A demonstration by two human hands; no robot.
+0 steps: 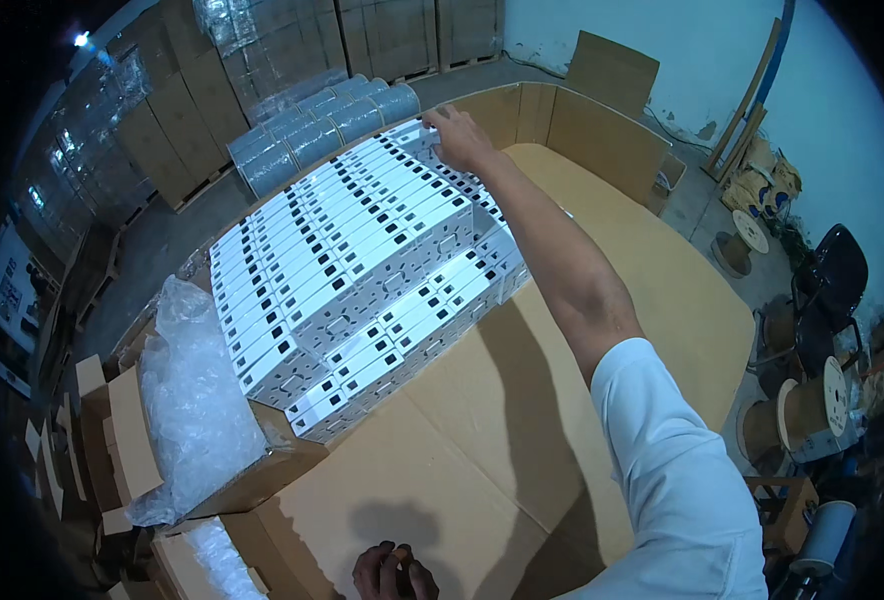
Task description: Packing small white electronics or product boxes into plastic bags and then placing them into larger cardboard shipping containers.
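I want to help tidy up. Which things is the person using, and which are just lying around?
In use:
right hand touching the far white boxes
big cardboard tray holding them
left hand on the cardboard

Lying about:
plastic wrap
cable spools
black chair

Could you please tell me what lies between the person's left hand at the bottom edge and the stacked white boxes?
In the head view, only bare brown cardboard sheet lies between the left hand and the white boxes; shadows fall across it.

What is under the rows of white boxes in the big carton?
A lower layer of white boxes shows at the near edge, on the carton's brown cardboard. Anything deeper is covered.
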